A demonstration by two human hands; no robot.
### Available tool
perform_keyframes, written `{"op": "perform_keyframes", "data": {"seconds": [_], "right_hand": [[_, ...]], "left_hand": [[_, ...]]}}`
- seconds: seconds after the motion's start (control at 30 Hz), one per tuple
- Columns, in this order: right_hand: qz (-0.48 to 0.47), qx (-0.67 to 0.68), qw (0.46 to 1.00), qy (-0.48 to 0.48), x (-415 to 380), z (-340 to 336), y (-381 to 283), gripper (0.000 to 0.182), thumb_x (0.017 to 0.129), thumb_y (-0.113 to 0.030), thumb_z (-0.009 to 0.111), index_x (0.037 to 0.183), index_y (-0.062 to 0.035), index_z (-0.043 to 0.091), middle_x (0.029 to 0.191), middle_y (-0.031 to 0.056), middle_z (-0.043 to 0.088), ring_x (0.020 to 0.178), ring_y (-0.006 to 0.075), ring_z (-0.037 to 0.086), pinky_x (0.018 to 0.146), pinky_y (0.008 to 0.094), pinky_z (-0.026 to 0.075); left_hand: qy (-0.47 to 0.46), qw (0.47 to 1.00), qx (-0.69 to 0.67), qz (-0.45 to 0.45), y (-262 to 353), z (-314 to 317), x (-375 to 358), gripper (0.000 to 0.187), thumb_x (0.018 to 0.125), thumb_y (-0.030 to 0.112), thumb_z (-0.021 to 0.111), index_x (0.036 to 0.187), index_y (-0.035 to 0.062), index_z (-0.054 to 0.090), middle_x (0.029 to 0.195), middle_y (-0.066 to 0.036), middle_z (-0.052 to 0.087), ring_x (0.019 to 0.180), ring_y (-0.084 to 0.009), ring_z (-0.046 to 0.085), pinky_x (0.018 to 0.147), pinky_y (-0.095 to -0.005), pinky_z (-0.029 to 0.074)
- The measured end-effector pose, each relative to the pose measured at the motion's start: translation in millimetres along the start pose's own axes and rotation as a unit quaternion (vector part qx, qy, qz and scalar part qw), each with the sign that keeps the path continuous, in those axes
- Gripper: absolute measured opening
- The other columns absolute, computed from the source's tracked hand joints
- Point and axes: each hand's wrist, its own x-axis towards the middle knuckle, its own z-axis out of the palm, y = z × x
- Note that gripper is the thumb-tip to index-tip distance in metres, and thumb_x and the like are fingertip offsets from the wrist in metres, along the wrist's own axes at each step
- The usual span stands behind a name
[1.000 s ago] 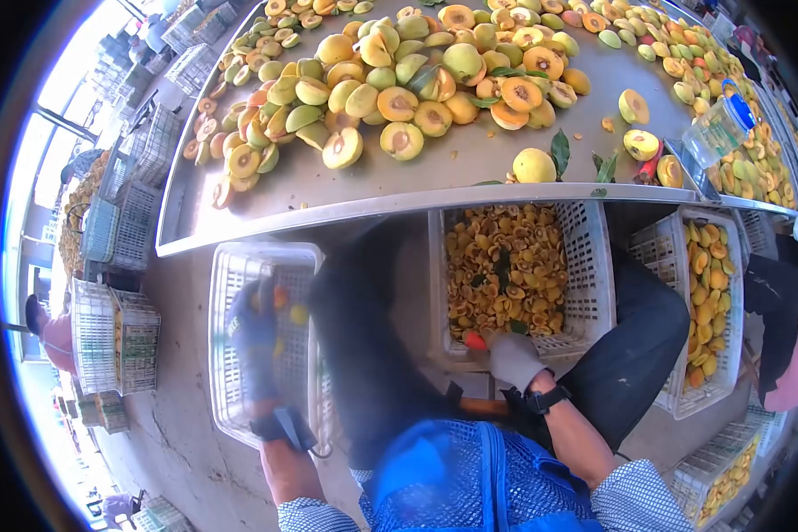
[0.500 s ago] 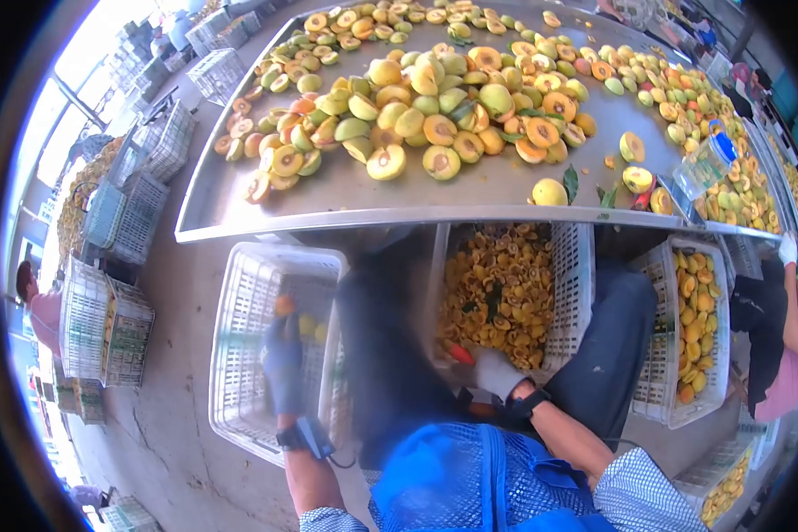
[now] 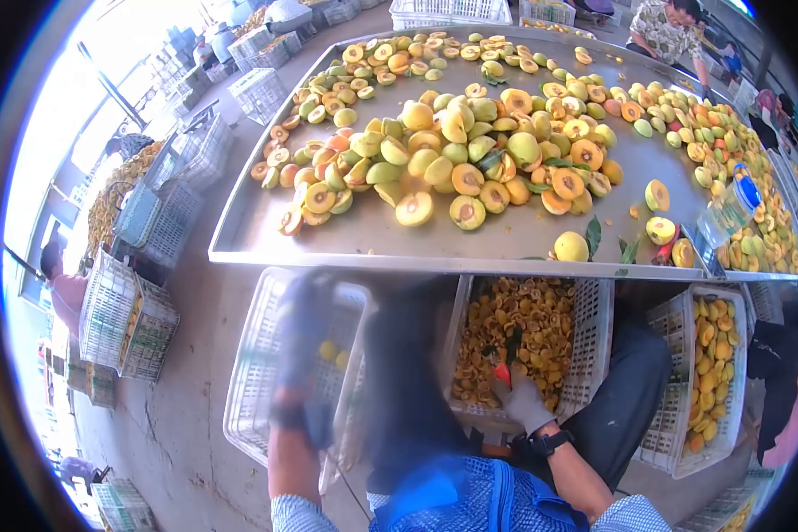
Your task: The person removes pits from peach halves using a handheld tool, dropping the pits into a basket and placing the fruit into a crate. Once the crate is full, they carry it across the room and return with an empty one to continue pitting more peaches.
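My left hand [image 3: 305, 315], in a grey glove, is smeared by motion over the white plastic crate [image 3: 236, 403] on the left, its fingers just below the table edge. A couple of yellow fruits [image 3: 330, 351] lie in that crate. In a pale glove, my right hand [image 3: 525, 402] is closed around a small red tool [image 3: 502, 372], of which only the red end shows. It is over the near end of the middle crate [image 3: 594, 330], which holds many halved fruits [image 3: 514, 319] with orange-brown flesh.
A metal table [image 3: 372, 248] carries a heap of cut apricot-like fruits [image 3: 452, 151], loose leaves and a clear jar with a blue lid [image 3: 734, 213]. Another crate [image 3: 674, 399] of fruit halves stands by my right knee. Other people work at the far side and right.
The view has tilted up. My left hand has moved from inside the left crate toward the table edge, and the orange fruit at its fingers no longer shows. The red tool now points more upward.
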Motion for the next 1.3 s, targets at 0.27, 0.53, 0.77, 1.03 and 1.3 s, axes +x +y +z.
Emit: {"op": "perform_keyframes", "data": {"seconds": [0.27, 0.53, 0.77, 1.03, 1.3], "right_hand": [[0.013, 0.015, 0.999, 0.028, -2, -11, 5, 0.031, 0.088, -0.026, 0.063, 0.098, 0.0027, 0.061, 0.083, 0.0272, 0.063, 0.081, 0.0423, 0.063, 0.066, 0.0430, 0.048], [0.095, 0.311, 0.946, -0.017, 6, -49, -71, 0.024, 0.094, -0.027, 0.058, 0.098, -0.0031, 0.057, 0.065, 0.0035, 0.058, 0.059, 0.0105, 0.058, 0.054, 0.0268, 0.044], [-0.126, 0.226, 0.962, 0.093, 33, -54, -100, 0.024, 0.095, -0.030, 0.058, 0.100, -0.0068, 0.055, 0.069, -0.0012, 0.052, 0.059, 0.0054, 0.049, 0.053, 0.0238, 0.040], [-0.148, 0.091, 0.976, 0.131, 17, -57, -101, 0.028, 0.095, -0.026, 0.057, 0.105, -0.0003, 0.053, 0.075, 0.0153, 0.060, 0.069, 0.0314, 0.062, 0.062, 0.0364, 0.047], [-0.101, 0.077, 0.988, 0.087, 3, -56, -93, 0.028, 0.094, -0.025, 0.058, 0.105, -0.0002, 0.053, 0.081, 0.0243, 0.061, 0.081, 0.0447, 0.061, 0.064, 0.0427, 0.048]], "left_hand": [[-0.118, 0.986, 0.106, 0.052, 88, 111, 96, 0.044, 0.083, 0.043, 0.061, 0.112, 0.0100, 0.057, 0.091, -0.018, 0.066, 0.086, -0.0356, 0.064, 0.078, -0.0474, 0.047], [-0.097, 0.988, -0.098, 0.062, 91, 121, 77, 0.049, 0.076, 0.031, 0.073, 0.118, 0.0121, 0.056, 0.104, -0.018, 0.063, 0.097, -0.0353, 0.061, 0.083, -0.0430, 0.049], [-0.157, 0.873, -0.457, -0.061, 130, 102, -21, 0.034, 0.088, 0.015, 0.065, 0.116, 0.0012, 0.052, 0.106, -0.006, 0.058, 0.099, -0.0134, 0.055, 0.086, -0.0289, 0.048], [-0.225, 0.787, -0.571, -0.064, 142, 106, -64, 0.024, 0.098, 0.019, 0.048, 0.116, 0.0042, 0.052, 0.109, -0.005, 0.055, 0.100, -0.0098, 0.051, 0.087, -0.0267, 0.045], [-0.244, 0.690, -0.658, -0.177, 146, 112, -72, 0.031, 0.099, 0.025, 0.043, 0.118, 0.0025, 0.053, 0.108, -0.007, 0.058, 0.098, -0.0142, 0.057, 0.089, -0.0287, 0.047]]}}
